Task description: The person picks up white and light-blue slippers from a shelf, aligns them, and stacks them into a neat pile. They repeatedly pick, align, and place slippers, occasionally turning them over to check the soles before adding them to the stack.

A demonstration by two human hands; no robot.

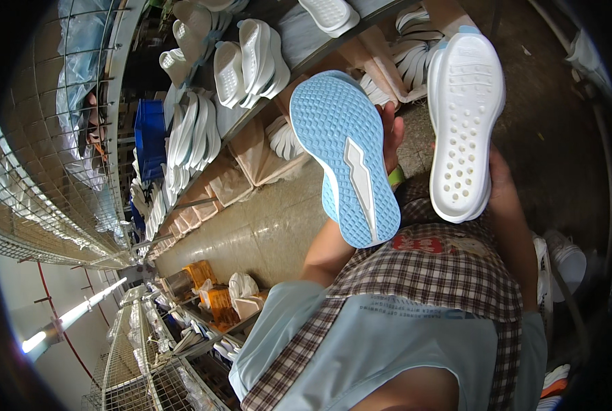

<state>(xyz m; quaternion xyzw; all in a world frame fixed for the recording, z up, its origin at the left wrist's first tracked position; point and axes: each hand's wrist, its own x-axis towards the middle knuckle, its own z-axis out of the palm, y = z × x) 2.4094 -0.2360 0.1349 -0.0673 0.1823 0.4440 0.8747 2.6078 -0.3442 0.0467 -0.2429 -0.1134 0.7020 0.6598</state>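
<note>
My left hand [391, 137] is closed on shoe soles with blue treads. The front blue sole [340, 144] faces me with its textured tread and a grey-white zigzag inlay, and the edge of another shows behind it. Most of that hand is hidden; some fingers show at the sole's right side. In my right hand [501, 177] are white shoe soles, gripped from their lower right side. The front white sole [465, 130] shows its dimpled inner face, with another stacked behind it. The two sets are held up side by side, apart from each other.
A long shelf [313, 41] carries several white soles [254, 61], with a blue bin [150, 133] farther along. Below it stand pinkish trays [247, 147] of soles. Wire mesh [45, 116] rises at left. Orange bags [218, 301] sit across the aisle floor [251, 233].
</note>
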